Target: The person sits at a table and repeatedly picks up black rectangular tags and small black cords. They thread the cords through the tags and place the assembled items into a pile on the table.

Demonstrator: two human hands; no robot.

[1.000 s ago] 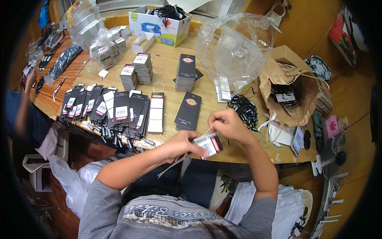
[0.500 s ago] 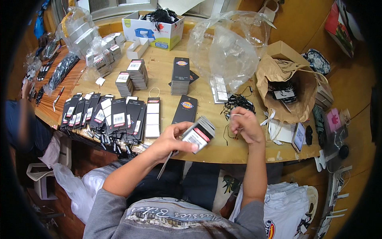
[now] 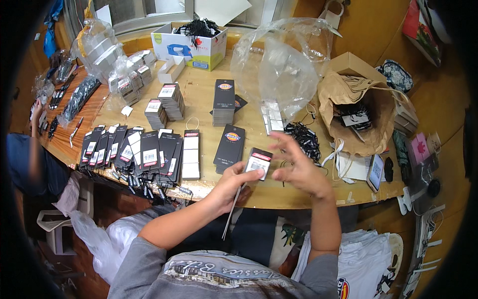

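Hang tags [image 3: 259, 162], a small stack, sit pinched in the left hand [image 3: 234, 183] at lower centre; right hand [image 3: 298, 169] hovers spread, empty. Wooden table [image 3: 199, 99] carries tag rows [image 3: 134, 152] left, brown paper bag [image 3: 356, 117] right.

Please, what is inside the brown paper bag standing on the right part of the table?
The brown paper bag stands open. Inside lie black cords and a white tag with dark print. Anything deeper is covered by them and by the crumpled bag walls.
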